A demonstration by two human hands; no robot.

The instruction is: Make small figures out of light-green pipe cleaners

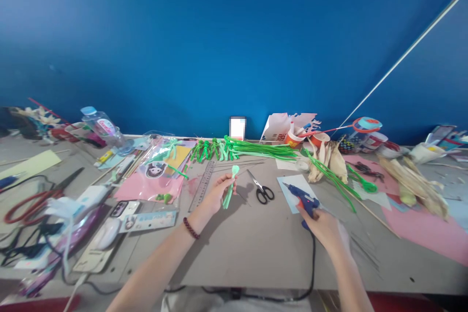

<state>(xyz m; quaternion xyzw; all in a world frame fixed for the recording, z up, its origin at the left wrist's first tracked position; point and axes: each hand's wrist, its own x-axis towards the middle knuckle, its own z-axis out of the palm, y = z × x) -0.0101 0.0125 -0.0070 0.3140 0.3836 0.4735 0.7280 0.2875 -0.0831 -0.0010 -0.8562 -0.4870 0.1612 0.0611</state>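
Observation:
Near the middle of the table, my left hand pinches a pale green pipe-cleaner piece, its looped head up and its strands hanging down. To the right, my right hand is wrapped round the handle of a blue glue gun, whose nozzle points left over a light blue sheet. Between the hands lie scissors with black handles. A clear ruler is left of my left hand. Behind, green pipe-cleaner stems lie in a bundle.
At the left are a plastic bottle, large orange-handled scissors and a pink sheet under a clear bag. Paper cups, dry husks and pink paper are at the right. A black cord trails over the front edge.

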